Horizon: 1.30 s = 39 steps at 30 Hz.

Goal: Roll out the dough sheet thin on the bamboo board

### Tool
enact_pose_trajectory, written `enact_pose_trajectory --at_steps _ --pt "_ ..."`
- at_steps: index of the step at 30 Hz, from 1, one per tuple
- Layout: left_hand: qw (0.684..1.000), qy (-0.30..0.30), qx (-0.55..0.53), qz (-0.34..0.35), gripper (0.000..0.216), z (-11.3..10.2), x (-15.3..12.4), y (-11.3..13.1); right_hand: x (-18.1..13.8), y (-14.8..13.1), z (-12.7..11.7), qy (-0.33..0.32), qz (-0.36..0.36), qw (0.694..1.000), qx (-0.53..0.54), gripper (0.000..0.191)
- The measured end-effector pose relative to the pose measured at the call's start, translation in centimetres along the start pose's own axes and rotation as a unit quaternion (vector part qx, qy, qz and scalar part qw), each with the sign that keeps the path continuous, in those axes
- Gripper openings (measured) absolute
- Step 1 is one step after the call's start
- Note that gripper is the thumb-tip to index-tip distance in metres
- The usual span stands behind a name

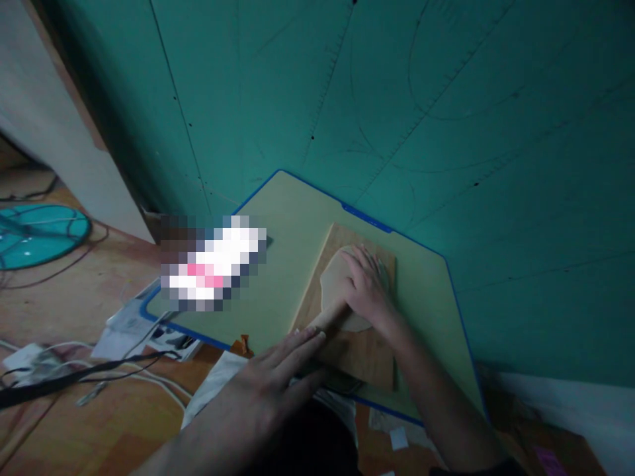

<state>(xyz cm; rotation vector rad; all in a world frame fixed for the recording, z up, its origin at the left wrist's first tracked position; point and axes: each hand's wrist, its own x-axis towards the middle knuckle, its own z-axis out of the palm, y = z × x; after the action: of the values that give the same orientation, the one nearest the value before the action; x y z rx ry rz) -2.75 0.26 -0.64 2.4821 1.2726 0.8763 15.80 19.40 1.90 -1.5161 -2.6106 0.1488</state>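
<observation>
A flattened round of pale dough lies on a wooden board. Across the dough runs a light rolling pin, slanting between my two hands. My left hand rests on its near end with fingers stretched out and flat. Over the dough, my right hand lies on the pin's far end, its fingers spread and extended. The far tip of the pin is hidden beneath that hand. Neither hand shows fingers wrapped around the pin.
Under the board is a pale tabletop with a blue rim, against a green wall. A pixelated bright object sits at its left. Cables trail over the floor. A turquoise round stool top stands farther left.
</observation>
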Motion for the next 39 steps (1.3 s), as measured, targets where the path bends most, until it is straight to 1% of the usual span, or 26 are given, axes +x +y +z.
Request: enact_pose_trajectory --at_steps 1,3,5,7,11,15,19,21,23,25,28,31,33,35,36,37,39 --pt "1.000 0.003 0.006 -0.024 0.044 0.0 0.2 -0.2 -0.2 0.0 0.0 0.004 -0.001 1.000 -0.002 0.060" --pt "0.997 0.028 0.025 -0.063 0.055 0.2 0.5 -0.8 -0.1 -0.4 0.0 0.011 -0.006 1.000 -0.005 0.061" --pt "0.995 0.057 0.048 -0.074 0.060 0.5 0.8 -1.4 0.5 -0.9 0.0 0.014 -0.013 1.000 -0.004 0.061" --pt "0.993 0.071 0.068 -0.068 0.060 0.8 0.7 -2.1 1.2 -1.3 0.1 0.015 -0.017 1.000 0.000 0.061" --pt "0.987 0.087 0.100 -0.093 0.056 1.1 -0.2 -3.3 2.6 -2.2 0.3 0.033 -0.001 0.999 0.007 0.055" --pt "0.985 0.088 0.105 -0.101 0.051 0.6 -0.8 -4.3 4.4 -3.5 0.7 0.050 0.013 0.999 0.015 0.048" --pt "0.983 0.098 0.103 -0.119 0.048 0.1 -0.6 -4.8 6.3 -4.7 0.8 0.056 0.016 0.998 0.029 0.044" --pt "0.981 0.112 0.106 -0.116 0.047 0.1 -0.3 -4.3 6.4 -4.6 0.6 0.058 0.004 0.998 0.037 0.043" --pt "0.981 0.118 0.111 -0.108 0.048 0.3 -0.1 -3.3 5.5 -4.0 0.5 0.054 -0.012 0.997 0.044 0.045" --pt "0.985 0.095 0.108 -0.097 0.051 0.6 0.1 -1.8 3.7 -2.7 0.4 0.051 -0.027 0.997 0.045 0.050" --pt "0.993 0.048 0.092 -0.048 0.055 0.9 0.6 0.3 0.8 -0.6 0.5 0.049 -0.034 0.998 0.035 0.055" --pt "0.993 0.042 0.109 -0.010 0.053 1.0 0.8 0.9 -0.4 0.2 0.6 0.042 -0.032 0.998 0.022 0.056" --pt "0.990 0.031 0.133 -0.019 0.056 1.1 0.5 0.3 0.3 -0.4 0.5 0.037 -0.037 0.999 0.015 0.056" --pt "0.988 0.011 0.147 -0.046 0.062 1.1 -0.1 -1.0 1.9 -1.7 0.5 0.031 -0.042 0.999 0.014 0.056" --pt "0.987 0.014 0.150 -0.056 0.064 1.0 -0.5 -1.7 2.9 -2.5 0.5 0.029 -0.043 0.999 0.014 0.054" --pt "0.986 0.026 0.151 -0.065 0.064 1.0 -0.8 -2.4 3.9 -3.2 0.5 0.027 -0.041 0.999 0.016 0.053" --pt "0.984 0.071 0.145 -0.081 0.062 0.8 -1.4 -3.5 5.7 -4.6 0.6 0.025 -0.041 0.999 0.022 0.050"
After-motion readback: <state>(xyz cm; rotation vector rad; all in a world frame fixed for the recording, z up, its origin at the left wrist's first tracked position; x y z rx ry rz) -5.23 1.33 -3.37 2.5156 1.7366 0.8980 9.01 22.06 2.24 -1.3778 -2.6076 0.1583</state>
